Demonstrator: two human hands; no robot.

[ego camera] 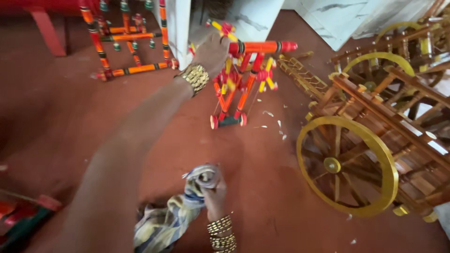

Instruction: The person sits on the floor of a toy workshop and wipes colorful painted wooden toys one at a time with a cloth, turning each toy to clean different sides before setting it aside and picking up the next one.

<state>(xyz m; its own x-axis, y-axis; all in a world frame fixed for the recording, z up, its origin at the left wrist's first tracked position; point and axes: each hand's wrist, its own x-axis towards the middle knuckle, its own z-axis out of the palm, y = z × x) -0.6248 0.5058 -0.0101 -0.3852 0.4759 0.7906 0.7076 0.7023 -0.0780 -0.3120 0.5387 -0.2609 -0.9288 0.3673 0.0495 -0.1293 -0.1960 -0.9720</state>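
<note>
Right hand, nearest the camera: one, closed around a bunched cloth, striped in blue, cream and yellow, held low over the red floor. Cloth: one; soft and limp, it looks light and easy to wad.

Left hand, arm stretched forward: one, fingers wrapped over the top of a painted wooden toy. The exact contact is hidden behind the hand, so how tightly it grips cannot be told.

Painted wooden toy: one, standing tilted on the floor, mid-frame, just before the white wall base. Thin red, orange and yellow turned rods, small wheels at its foot. Judged light and stiff but fragile at the slim joints and lacquer; the thick orange top bar looks the safest place to hold.

Wooden cart, right: at least one, brown with gold trim. Large gold-rimmed wheels: one full, two more partly seen behind.

Painted rod frame, far left: one.

Pale chips on the floor: several.
</note>
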